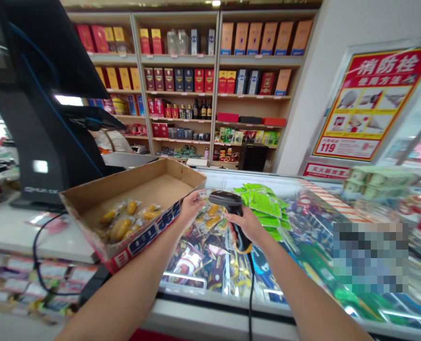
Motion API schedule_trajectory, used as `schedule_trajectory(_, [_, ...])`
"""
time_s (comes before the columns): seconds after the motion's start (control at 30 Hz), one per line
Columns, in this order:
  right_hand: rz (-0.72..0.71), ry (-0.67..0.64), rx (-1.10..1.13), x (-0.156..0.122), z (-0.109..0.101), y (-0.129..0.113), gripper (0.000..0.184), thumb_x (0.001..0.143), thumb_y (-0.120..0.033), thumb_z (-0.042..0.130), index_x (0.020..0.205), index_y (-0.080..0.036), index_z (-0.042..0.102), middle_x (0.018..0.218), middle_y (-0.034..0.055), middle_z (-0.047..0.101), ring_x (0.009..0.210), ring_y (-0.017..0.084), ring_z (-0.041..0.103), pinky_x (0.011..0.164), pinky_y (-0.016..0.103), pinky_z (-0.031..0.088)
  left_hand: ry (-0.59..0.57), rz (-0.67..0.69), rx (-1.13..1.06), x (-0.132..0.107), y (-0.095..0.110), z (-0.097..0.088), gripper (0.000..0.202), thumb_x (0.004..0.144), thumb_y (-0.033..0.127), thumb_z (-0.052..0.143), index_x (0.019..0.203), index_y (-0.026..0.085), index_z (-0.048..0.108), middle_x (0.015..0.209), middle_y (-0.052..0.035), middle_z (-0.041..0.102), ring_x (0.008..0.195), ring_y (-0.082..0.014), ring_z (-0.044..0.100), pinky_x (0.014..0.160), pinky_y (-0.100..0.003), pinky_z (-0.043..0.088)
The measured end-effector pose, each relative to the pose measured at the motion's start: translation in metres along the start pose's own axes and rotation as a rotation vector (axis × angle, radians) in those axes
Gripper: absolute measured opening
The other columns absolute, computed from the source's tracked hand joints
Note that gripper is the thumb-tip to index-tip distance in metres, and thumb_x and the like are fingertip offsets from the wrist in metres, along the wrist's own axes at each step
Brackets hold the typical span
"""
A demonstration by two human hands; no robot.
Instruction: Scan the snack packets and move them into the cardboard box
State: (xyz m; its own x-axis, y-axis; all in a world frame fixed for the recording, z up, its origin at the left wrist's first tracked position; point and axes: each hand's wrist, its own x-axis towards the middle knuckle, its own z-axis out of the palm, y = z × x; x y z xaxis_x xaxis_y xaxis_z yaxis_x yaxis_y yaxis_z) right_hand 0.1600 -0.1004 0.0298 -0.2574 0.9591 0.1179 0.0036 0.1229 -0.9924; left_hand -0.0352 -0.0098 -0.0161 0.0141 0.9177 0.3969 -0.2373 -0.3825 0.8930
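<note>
Low at the centre of the frame, two bare forearms rise from the bottom edge and meet above a chest freezer (217, 308). The left grip (191, 208) is closed in a pinch on a small clear packet (203, 193), of which only a sliver shows past the fingers, so its contents cannot be made out. The right grip (246, 225) is wrapped closed around the handle of a black corded barcode scanner (228, 201), whose head lies roughly level, its nose pointing left toward the packet, just beside it and apparently not touching. The packet therefore lies left of and slightly above the right grip, along the line of the scanner's long axis, and the left grip is the nearer hand to it. A black cable (251, 293) drops from the butt of the scanner past the freezer's rim. To the left, a shallow cardboard box (160, 177) sits at the edge of the white table (14, 232), holding vacuum-packed yellow snacks (120, 222); bright green packets (262, 201) and mixed foil packs (206, 255) lie in the freezer. At upper left stands a black point-of-sale terminal (43, 118), with another person (112, 141) in a white top behind it; wooden shelves (176, 58) of boxed liquor fill the upper middle, and a red-and-yellow fire hydrant poster (368, 102) hangs at right.
</note>
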Motion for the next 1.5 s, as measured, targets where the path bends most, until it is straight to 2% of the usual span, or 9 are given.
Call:
schedule_trajectory(0.27, [0.016,0.009,0.022,-0.001,-0.001,-0.001,0.023,0.070,-0.037,0.069,0.069,-0.018,0.055,0.046,-0.0040,0.055,0.032,0.011,0.048,0.034,0.023,0.041,0.031,-0.001,-0.034,-0.001,0.000,0.002,0.046,0.051,0.023,0.084,0.094,0.013,0.073,0.092,-0.0073,0.074,0.086,-0.0196,0.067,0.083,-0.031,0.050])
schedule_trajectory(0.5, [0.025,0.114,0.088,0.008,-0.009,0.005,0.024,0.067,-0.037,0.069,0.064,-0.018,0.055,0.045,-0.0027,0.055,0.033,0.011,0.048,0.032,0.024,0.041,0.033,-0.028,-0.033,-0.003,0.007,0.007,0.051,0.050,0.030,0.085,0.096,0.014,0.070,0.077,-0.0029,0.071,0.066,-0.0136,0.061,0.062,-0.024,0.047])
schedule_trajectory(0.77, [-0.022,0.361,0.188,0.003,-0.037,-0.019,0.027,0.062,-0.036,0.074,0.063,-0.018,0.054,0.044,-0.0025,0.055,0.033,0.011,0.048,0.032,0.023,0.043,0.056,-0.049,0.068,-0.003,0.004,0.049,0.034,0.050,0.027,0.081,0.076,0.015,0.062,0.065,0.0019,0.060,0.063,-0.0121,0.057,0.061,-0.023,0.046])
schedule_trajectory(0.87, [-0.088,0.397,0.165,-0.010,-0.052,-0.030,0.027,0.063,-0.036,0.074,0.067,-0.018,0.055,0.046,-0.0025,0.057,0.034,0.011,0.049,0.032,0.023,0.043,0.017,-0.076,0.267,0.000,0.006,0.071,0.028,0.060,0.021,0.076,0.083,0.015,0.062,0.075,-0.0033,0.065,0.074,-0.0175,0.064,0.071,-0.029,0.051])
schedule_trajectory(0.97, [-0.091,0.454,0.154,-0.026,-0.063,-0.031,0.026,0.065,-0.036,0.074,0.066,-0.018,0.054,0.046,-0.0020,0.057,0.034,0.012,0.050,0.032,0.024,0.044,-0.012,0.012,0.647,-0.003,0.013,0.090,0.041,0.070,0.020,0.071,0.109,0.013,0.063,0.106,-0.0156,0.068,0.105,-0.0278,0.064,0.092,-0.041,0.049])
schedule_trajectory(1.03, [-0.082,0.485,0.162,-0.036,-0.068,-0.027,0.025,0.066,-0.036,0.073,0.066,-0.018,0.055,0.046,-0.0023,0.056,0.034,0.012,0.049,0.032,0.024,0.044,-0.082,0.158,0.902,-0.014,0.017,0.096,0.055,0.078,0.028,0.067,0.130,0.014,0.056,0.136,-0.0222,0.054,0.131,-0.0343,0.047,0.108,-0.051,0.036])
schedule_trajectory(1.1, [-0.079,0.501,0.165,-0.047,-0.071,-0.023,0.025,0.066,-0.036,0.072,0.064,-0.018,0.056,0.046,-0.0022,0.056,0.034,0.011,0.049,0.032,0.024,0.043,-0.266,0.306,1.099,-0.030,0.017,0.096,0.067,0.082,0.043,0.063,0.143,0.022,0.046,0.155,-0.0187,0.032,0.145,-0.0389,0.023,0.114,-0.062,0.018])
schedule_trajectory(1.23, [-0.063,0.529,0.179,-0.064,-0.073,-0.016,0.029,0.065,-0.039,0.074,0.063,-0.018,0.055,0.046,-0.0019,0.056,0.033,0.011,0.048,0.031,0.024,0.043,-0.621,0.402,1.357,-0.061,0.003,0.086,0.084,0.075,0.069,0.058,0.149,0.037,0.035,0.163,-0.0087,0.015,0.147,-0.0459,0.003,0.107,-0.075,-0.004])
schedule_trajectory(1.5, [-0.051,0.520,0.240,-0.071,-0.068,-0.003,0.028,0.066,-0.039,0.074,0.070,-0.018,0.056,0.046,-0.0033,0.056,0.033,0.011,0.048,0.032,0.023,0.043,-0.593,0.325,1.365,-0.049,-0.024,0.098,0.068,0.087,0.065,0.043,0.148,0.035,0.039,0.162,-0.0086,0.019,0.146,-0.0481,0.007,0.105,-0.079,0.005])
